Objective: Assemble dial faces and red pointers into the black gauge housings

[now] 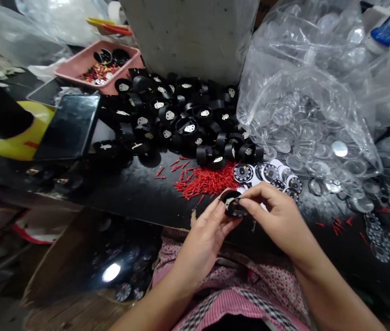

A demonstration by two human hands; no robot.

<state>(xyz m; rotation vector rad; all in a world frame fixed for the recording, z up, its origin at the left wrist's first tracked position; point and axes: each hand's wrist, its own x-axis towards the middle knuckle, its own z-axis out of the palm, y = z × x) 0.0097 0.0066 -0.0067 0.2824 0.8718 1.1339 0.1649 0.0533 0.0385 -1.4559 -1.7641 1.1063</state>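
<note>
My left hand (206, 232) is closed around a small round black housing (227, 196) with a pale metal plate inside, held just above the table's front edge. Between the thumb and fingers of my right hand (273, 212) is the rim of a black dial disc (237, 211) with white markings. The disc is tilted against the housing's opening; how far it sits inside cannot be made out. Just beyond my hands lie a heap of red pointers (206, 180) and a loose pile of printed dial discs (271, 172).
Many black housings (188, 126) are heaped behind the pointers. At right, a clear bag (264, 87) spills transparent round covers (305, 138). A phone (69, 124) and a pink tray (76, 64) stand left. Below the table edge, a box (48, 257) holds finished-looking dials.
</note>
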